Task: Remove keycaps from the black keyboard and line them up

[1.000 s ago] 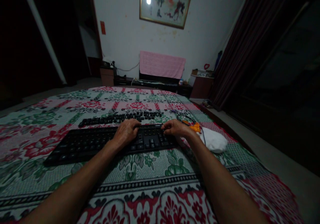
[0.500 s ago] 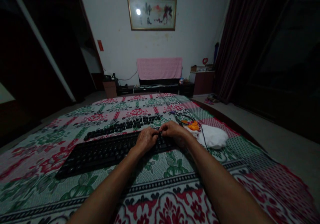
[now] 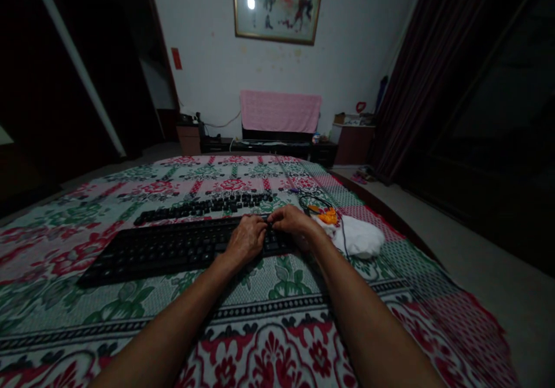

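Note:
A black keyboard [image 3: 165, 249] lies across a floral bedspread [image 3: 277, 330]. My left hand [image 3: 247, 239] rests on its right part, fingers curled down over the keys. My right hand [image 3: 289, 220] is just beside it at the keyboard's far right edge, its fingertips pinched together and touching the left hand's fingertips. What the fingers pinch is too dark and small to make out. Behind the keyboard lies a second dark strip of keys [image 3: 203, 206], parallel to it.
Right of my hands lie a white bundle [image 3: 362, 237], an orange object [image 3: 328, 215] and a looped black cable [image 3: 318, 200]. The bed's edge and bare floor [image 3: 468, 272] are on the right. A low cabinet with a pink cloth [image 3: 280, 111] stands by the far wall.
My left hand slid right along the keyboard until it met my right hand at the right end. The head camera has shifted a little; the keyboard itself has stayed put.

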`<state>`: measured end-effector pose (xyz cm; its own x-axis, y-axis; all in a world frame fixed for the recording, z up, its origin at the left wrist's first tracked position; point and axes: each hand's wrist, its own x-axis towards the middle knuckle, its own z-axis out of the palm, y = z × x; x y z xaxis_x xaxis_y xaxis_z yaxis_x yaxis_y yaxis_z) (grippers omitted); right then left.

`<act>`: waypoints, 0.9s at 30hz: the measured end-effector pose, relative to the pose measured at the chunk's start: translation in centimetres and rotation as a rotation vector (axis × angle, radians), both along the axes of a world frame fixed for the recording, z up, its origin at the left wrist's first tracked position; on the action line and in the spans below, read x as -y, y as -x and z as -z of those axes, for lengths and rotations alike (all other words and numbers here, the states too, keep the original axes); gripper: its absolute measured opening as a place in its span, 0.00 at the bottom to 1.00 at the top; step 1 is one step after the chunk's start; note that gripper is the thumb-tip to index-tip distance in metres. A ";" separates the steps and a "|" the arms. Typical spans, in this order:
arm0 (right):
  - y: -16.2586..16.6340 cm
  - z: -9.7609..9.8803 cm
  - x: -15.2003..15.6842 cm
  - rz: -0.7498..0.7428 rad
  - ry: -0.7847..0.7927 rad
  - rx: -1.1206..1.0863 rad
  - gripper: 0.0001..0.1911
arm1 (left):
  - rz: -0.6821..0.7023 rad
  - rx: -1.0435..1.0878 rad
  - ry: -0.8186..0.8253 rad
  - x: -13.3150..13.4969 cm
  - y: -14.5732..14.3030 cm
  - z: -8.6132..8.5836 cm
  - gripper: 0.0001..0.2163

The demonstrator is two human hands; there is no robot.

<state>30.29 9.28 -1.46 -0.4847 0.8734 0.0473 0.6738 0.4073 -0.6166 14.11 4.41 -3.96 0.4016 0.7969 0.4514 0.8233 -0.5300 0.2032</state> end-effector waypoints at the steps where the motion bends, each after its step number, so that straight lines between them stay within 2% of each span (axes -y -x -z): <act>1: 0.0 -0.1 0.0 -0.004 -0.001 0.010 0.14 | 0.001 -0.005 0.007 0.0 0.0 0.0 0.12; 7: 0.1 -1.0 0.6 -0.006 -0.030 0.078 0.15 | -0.003 -0.022 0.012 0.0 -0.1 0.1 0.13; 18: 0.8 -1.5 1.1 0.130 -0.081 0.200 0.16 | -0.056 0.014 0.050 0.5 -0.4 0.0 0.13; 23: 0.6 -1.8 1.3 0.080 -0.052 0.188 0.16 | -0.059 0.036 0.057 0.6 -0.6 -0.1 0.13; 27: 0.4 -2.1 1.3 0.021 -0.088 0.233 0.14 | -0.058 0.050 0.061 0.8 -0.5 -0.3 0.13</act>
